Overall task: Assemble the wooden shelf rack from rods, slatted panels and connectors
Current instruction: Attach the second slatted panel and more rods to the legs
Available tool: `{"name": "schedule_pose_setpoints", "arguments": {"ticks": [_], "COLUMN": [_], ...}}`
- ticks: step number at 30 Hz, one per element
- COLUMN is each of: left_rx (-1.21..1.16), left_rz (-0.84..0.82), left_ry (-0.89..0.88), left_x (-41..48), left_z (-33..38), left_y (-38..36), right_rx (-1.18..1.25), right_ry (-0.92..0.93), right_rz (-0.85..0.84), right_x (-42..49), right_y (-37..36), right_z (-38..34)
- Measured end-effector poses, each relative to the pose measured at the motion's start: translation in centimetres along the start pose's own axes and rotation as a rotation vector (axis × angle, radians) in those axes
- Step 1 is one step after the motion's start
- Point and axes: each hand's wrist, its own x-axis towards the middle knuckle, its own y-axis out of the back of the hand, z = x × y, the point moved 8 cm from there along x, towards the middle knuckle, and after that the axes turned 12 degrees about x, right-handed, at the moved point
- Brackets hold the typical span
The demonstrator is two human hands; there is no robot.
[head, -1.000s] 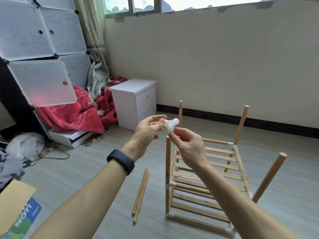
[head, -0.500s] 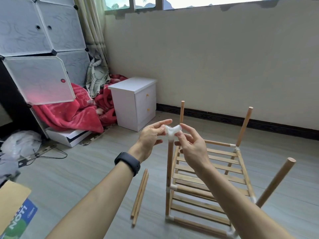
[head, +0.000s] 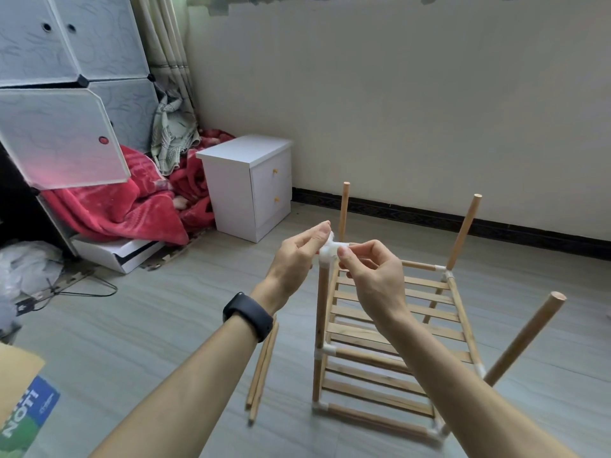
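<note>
A partly built wooden rack point(head: 390, 338) stands on the floor, with two slatted panels joined by white connectors and upright rods. A white plastic connector point(head: 329, 251) sits on top of the near-left upright rod point(head: 321, 309). My left hand point(head: 297, 256) pinches the connector from the left, and my right hand point(head: 370, 276) grips it from the right. Three other rods stick up bare: far left point(head: 344, 209), far right point(head: 464, 231), and near right point(head: 525, 338). Two loose thin rods point(head: 263, 365) lie on the floor left of the rack.
A white two-drawer cabinet point(head: 251, 186) stands against the wall behind the rack. Red blankets point(head: 125, 206) and a plastic cube wardrobe point(head: 66, 87) fill the left side. A cardboard box point(head: 20, 401) sits at the lower left. Grey floor surrounds the rack.
Both hands have brought the connector down from the air onto the top of the near-left rod. The camera has tilted down slightly.
</note>
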Motion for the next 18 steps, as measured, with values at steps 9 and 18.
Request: {"name": "schedule_pose_setpoints", "arguments": {"ticks": [9,18], "left_rx": [-0.168,-0.25], "left_rz": [0.094,0.147], "left_ry": [-0.002,0.018], "left_x": [-0.6,-0.7], "left_z": [-0.7,-1.5], "left_y": [-1.5,-2.0], "right_rx": [-0.038,-0.109], "right_ry": [-0.012,-0.014], "right_rz": [-0.019,-0.033], "right_x": [-0.5,-0.5], "right_y": [0.2,0.1], "right_z": [0.0,0.1]}}
